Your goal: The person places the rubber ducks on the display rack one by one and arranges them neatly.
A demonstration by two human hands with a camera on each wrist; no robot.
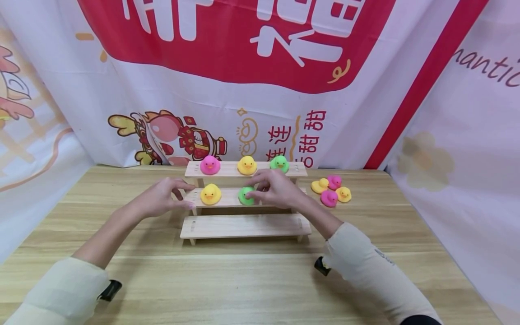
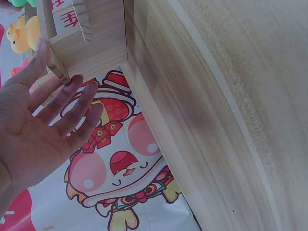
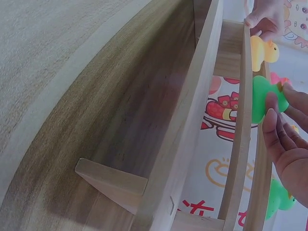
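A three-tier wooden stand [image 1: 243, 227] is on the table. My left hand [image 1: 162, 198] holds the left end of its middle board, thumb on the upper face and index finger beneath in the left wrist view. With thumb and fingers, my right hand [image 1: 278, 188] pinches a green rubber duck [image 3: 261, 96] at the middle board, right of a yellow duck [image 1: 211, 194]. Across the top board sit a pink duck [image 1: 210, 165], another yellow duck [image 1: 247, 165] and a second green duck [image 1: 279, 163]. The bottom board carries no duck.
Several loose pink and yellow ducks [image 1: 329, 198] lie in a cluster on the wooden table [image 1: 252, 289], right of the stand. A printed cloth [image 1: 227, 117] hangs right behind the stand, with more cloth on both sides.
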